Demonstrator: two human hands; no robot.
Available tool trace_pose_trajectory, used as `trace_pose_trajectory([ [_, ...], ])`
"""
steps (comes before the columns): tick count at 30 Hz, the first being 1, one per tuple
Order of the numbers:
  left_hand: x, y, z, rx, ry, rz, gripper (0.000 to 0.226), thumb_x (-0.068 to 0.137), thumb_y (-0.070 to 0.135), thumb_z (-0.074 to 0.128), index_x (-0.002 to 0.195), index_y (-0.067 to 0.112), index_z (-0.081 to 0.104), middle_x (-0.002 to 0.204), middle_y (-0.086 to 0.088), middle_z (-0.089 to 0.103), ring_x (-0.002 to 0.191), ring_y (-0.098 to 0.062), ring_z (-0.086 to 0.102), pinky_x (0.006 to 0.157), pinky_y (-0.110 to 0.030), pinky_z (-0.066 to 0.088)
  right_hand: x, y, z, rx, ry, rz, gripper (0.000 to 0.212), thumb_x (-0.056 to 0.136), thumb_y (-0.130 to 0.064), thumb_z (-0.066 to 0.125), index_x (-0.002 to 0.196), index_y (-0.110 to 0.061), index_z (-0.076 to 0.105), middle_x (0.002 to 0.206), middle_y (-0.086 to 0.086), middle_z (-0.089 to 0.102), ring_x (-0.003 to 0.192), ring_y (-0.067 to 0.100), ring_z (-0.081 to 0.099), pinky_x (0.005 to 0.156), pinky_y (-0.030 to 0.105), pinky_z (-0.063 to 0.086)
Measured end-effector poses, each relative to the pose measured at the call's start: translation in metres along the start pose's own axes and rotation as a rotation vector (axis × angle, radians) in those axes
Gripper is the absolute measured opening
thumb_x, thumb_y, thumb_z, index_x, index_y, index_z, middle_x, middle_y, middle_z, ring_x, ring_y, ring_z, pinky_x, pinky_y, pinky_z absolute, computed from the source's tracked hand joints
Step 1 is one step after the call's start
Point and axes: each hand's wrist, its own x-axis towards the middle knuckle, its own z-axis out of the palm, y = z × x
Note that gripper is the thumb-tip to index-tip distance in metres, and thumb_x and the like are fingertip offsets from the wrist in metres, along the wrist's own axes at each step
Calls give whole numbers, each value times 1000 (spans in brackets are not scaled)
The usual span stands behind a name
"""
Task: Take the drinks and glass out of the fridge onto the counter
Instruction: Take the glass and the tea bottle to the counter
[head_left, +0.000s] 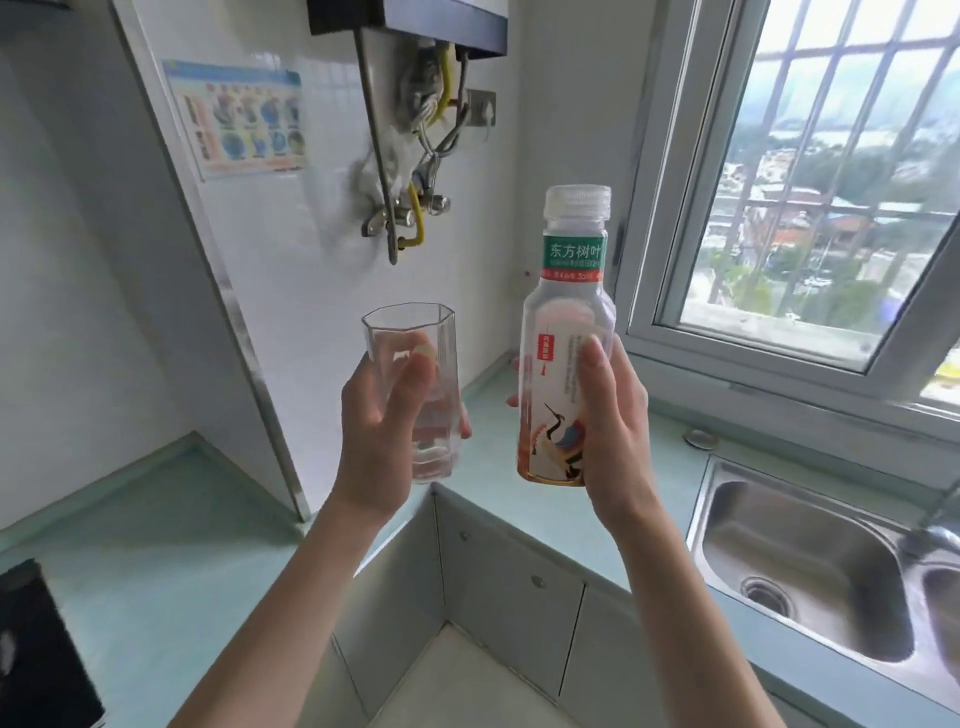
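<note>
Carrying both items toward the surface, fridge not in view. L hand wraps the clear glass, fingers curled round its lower body w/ thumb across the near side. R hand grips the drink bottle at its lower half, fingers curled behind, thumb up the label. Both held in the air above the corner of the surface, near each other, not touching. Step: transfer, not yet set down. Next prob: lower each onto bare teal top, bases flat, away from sink. Glass long axis upright, rim up, slight tilt. Bottle upright too, cap up, leaning a bit right.
</note>
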Motion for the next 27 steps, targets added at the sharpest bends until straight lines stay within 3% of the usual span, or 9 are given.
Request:
trace_pose_trajectory([
  [4, 23, -28, 32, -43, -16, -30, 91, 67, 91, 69, 109, 11, 57, 78, -5, 68, 58, -23, 70, 55, -34, 56, 23, 16, -31, -43, 33, -1, 54, 91, -63, 52, 115, -16, 61, 99, 19, 71, 90, 53, 70, 72, 65, 57],
  [9, 44, -63, 56, -18, -47, -43, 73, 74, 85, 69, 104, 19, 58, 80, -5, 67, 60, -23, 71, 57, -37, 59, 44, 37, -57, -83, 92, 14, 46, 90, -67, 53, 110, -27, 63, 101, 25, 68, 90, 61, 66, 69, 76, 54],
  [12, 60, -82, 62, -7, -71, -89, 78, 70, 90, 68, 105, 21, 59, 85, -10, 67, 64, -28, 71, 58, -37, 58, 55, 50, -63, -76, 114, 43, 46, 87, -66, 57, 114, -29, 62, 101, 16, 71, 93, 53, 71, 73, 71, 58],
  [13, 66, -90, 64, -6, -80, -97, 82, 69, 92, 67, 106, 20, 59, 87, -11, 67, 66, -30, 71, 58, -38, 58, 61, 55, -66, -82, 114, 59, 51, 84, -65, 61, 122, -31, 60, 101, 10, 74, 92, 45, 74, 71, 63, 62],
  [15, 80, -105, 67, -16, -103, -102, 85, 69, 92, 67, 108, 18, 59, 88, -12, 67, 67, -32, 70, 57, -39, 57, 72, 68, -70, -120, 105, 68, 66, 77, -61, 69, 137, -39, 52, 98, -7, 77, 84, 17, 78, 63, 32, 63],
  [17, 96, -119, 72, -28, -107, -117, 82, 68, 93, 67, 108, 21, 60, 90, -13, 68, 68, -32, 71, 58, -39, 58, 85, 79, -72, -136, 106, 77, 66, 74, -58, 73, 135, -46, 50, 93, -15, 76, 82, 1, 75, 67, 18, 59],
  [22, 143, -163, 80, -22, -121, -116, 65, 68, 92, 69, 105, 39, 61, 97, -16, 68, 77, -39, 71, 65, -44, 58, 124, 112, -71, -119, 180, 118, 29, 79, -57, 71, 106, -59, 61, 97, -13, 79, 86, 12, 78, 72, 27, 64],
  [25, 178, -188, 82, 5, -160, -74, 57, 71, 85, 74, 109, 45, 58, 103, -22, 68, 85, -45, 70, 72, -51, 59, 152, 130, -67, -101, 249, 118, 31, 80, -55, 72, 109, -50, 61, 99, -12, 79, 93, 24, 80, 73, 27, 64],
  [27, 200, -200, 84, 21, -190, -57, 45, 79, 66, 76, 108, 38, 56, 96, -22, 68, 73, -35, 71, 64, -42, 57, 171, 142, -64, -84, 297, 126, 36, 81, -53, 73, 112, -40, 61, 97, -10, 79, 92, 30, 80, 75, 33, 66],
])
